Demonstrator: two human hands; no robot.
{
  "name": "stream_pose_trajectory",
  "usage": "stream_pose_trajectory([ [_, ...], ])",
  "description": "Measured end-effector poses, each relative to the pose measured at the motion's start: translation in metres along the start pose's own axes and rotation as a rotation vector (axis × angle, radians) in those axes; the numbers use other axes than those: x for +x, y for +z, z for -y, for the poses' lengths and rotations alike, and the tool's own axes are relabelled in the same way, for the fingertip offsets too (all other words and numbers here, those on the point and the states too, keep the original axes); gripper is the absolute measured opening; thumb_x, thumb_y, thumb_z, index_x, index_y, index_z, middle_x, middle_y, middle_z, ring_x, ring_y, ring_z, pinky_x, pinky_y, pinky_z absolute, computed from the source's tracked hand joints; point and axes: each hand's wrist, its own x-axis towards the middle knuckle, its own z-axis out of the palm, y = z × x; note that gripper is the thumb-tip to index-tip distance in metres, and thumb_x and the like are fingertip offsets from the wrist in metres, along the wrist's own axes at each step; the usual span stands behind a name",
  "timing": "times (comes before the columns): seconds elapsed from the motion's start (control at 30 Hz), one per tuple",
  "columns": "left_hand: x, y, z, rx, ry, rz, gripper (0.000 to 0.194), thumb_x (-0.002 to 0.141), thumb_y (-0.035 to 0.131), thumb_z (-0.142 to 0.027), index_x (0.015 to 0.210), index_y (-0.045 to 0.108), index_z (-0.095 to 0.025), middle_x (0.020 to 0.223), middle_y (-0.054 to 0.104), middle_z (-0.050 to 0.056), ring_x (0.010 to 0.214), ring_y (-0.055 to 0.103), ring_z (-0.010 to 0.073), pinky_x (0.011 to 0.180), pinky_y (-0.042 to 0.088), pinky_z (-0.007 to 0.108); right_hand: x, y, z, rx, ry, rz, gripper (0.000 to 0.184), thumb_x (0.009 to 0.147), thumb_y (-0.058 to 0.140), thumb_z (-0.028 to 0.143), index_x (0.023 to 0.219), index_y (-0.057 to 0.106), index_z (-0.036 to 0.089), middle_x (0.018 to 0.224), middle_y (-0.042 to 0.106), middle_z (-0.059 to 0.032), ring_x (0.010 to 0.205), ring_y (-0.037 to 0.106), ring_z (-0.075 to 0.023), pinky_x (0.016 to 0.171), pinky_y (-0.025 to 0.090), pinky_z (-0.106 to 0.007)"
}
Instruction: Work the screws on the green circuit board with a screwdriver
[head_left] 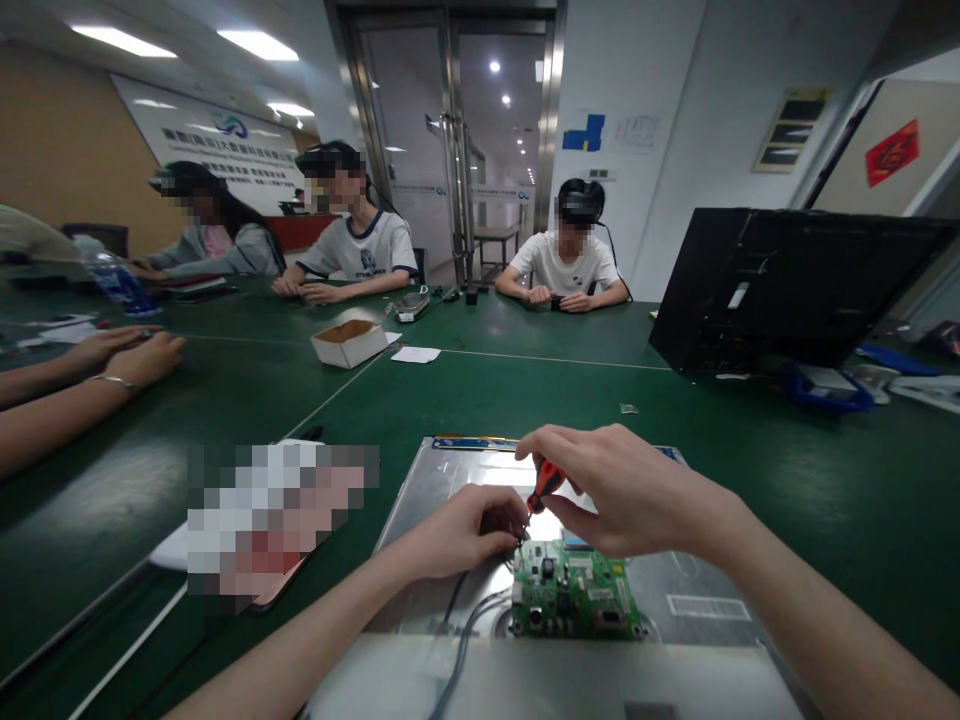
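Observation:
A green circuit board [574, 590] lies on the back of a flat metal display panel [420, 500]. My right hand [615, 490] grips a red and black screwdriver [546, 484], tilted, with its tip pointing down at the board's upper left corner. Beside that tip, my left hand [469, 525] is closed, thumb and fingers pinched together at the corner. Whatever they pinch is hidden or too small to make out. Grey cables [469, 640] run from the board's left side toward the front of the panel.
On the green table [480, 390] are an open white box [349, 343], white paper [415, 355] and a blurred-out item [281, 525] left of the panel. A large black monitor [795, 290] stands at right. Another person's hands [139, 360] rest at left; several people sit around the table.

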Motion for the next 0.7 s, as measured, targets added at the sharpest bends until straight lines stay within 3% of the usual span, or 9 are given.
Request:
stream_pose_trajectory([
  [0.4, -0.001, 0.002, 0.009, -0.035, -0.017, 0.011, 0.021, 0.077, 0.059, -0.010, 0.097, 0.062, -0.016, 0.085, 0.066, 0.002, 0.076, 0.060, 0.0161, 0.071, 0.047, 0.029, 0.003, 0.004, -0.002, -0.051, 0.007, -0.026, 0.025, 0.092, 0.051, 0.029, 0.116, 0.048, 0.021, 0.098, 0.067, -0.0016, 0.069, 0.060, -0.0149, 0.054, 0.032, -0.027],
  [0.7, 0.000, 0.001, 0.006, -0.026, 0.005, 0.007, 0.018, 0.076, 0.059, -0.009, 0.092, 0.061, -0.016, 0.081, 0.064, 0.000, 0.071, 0.058, 0.0148, 0.067, 0.046, 0.027, 0.001, 0.002, 0.001, -0.023, -0.002, -0.023, 0.031, 0.087, 0.051, 0.020, 0.118, 0.048, 0.018, 0.101, 0.066, -0.0020, 0.065, 0.056, -0.0123, 0.056, 0.033, -0.028],
])
